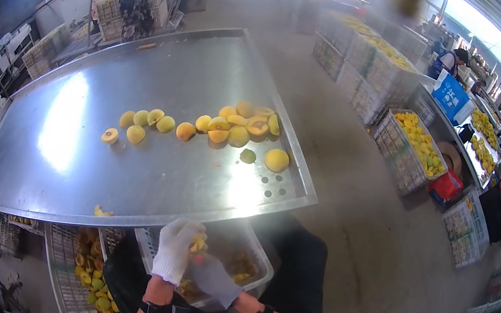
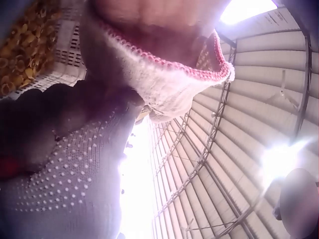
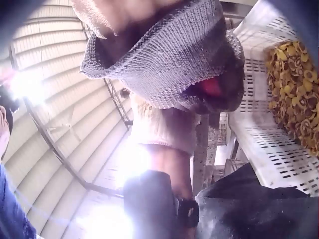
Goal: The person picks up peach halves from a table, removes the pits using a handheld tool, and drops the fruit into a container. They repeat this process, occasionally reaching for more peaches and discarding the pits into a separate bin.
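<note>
In the head view my left hand (image 1: 175,250), in a white knit glove, holds a yellow peach piece (image 1: 197,243) in its fingers. Close beside it, my right hand (image 1: 216,278) wears a grey glove, its fingers curled round a small red thing (image 3: 212,87); most of that red thing is hidden by the glove. Both hands meet over a white plastic crate (image 1: 265,263) with peach scraps (image 3: 294,74) in it. Past the hands, several peach halves (image 1: 185,131) lie in a loose row on a steel table (image 1: 150,180).
The table's raised front rim (image 1: 92,219) runs just beyond the hands. A second crate (image 1: 61,277) with peach pieces stands at lower left. Fruit-filled crates (image 1: 389,138) line the floor at right, where people (image 1: 452,60) work at another table. Dark cloth (image 1: 296,260) covers my lap.
</note>
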`<state>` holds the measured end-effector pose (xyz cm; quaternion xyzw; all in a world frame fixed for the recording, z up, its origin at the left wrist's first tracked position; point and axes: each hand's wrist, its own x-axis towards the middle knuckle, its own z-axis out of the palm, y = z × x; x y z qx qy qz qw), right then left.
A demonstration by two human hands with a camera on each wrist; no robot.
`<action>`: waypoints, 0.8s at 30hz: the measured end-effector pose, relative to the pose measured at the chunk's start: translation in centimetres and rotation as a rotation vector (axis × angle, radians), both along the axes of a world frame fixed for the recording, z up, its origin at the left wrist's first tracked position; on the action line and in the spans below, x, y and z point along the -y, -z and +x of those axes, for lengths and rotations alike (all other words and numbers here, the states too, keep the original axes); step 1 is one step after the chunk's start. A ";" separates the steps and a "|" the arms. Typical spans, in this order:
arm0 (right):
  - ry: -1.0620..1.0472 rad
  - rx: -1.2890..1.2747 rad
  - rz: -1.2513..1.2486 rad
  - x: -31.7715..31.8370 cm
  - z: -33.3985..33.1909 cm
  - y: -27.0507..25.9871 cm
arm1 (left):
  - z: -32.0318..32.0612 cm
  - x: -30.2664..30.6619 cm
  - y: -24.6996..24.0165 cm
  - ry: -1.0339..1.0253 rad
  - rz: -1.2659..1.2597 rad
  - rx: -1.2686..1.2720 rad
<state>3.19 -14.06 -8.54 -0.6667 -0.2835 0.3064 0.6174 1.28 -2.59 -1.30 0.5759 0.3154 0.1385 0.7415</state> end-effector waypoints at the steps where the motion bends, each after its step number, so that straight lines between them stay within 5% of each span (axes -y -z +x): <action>1: -0.010 -0.013 -0.025 0.0 -0.2 0.3 | 0.0 0.0 0.4 0.006 0.027 -0.028; 10: 0.009 0.116 -0.041 -0.1 -0.2 1.7 | -0.5 -0.2 0.9 0.017 -0.056 -0.028; 13: 0.018 0.112 -0.009 0.2 -0.3 1.3 | -0.4 -0.4 3.4 0.004 0.116 0.041; 24: 0.080 0.111 -0.071 0.3 -0.3 0.9 | -0.8 -0.2 3.3 -0.005 -0.045 0.087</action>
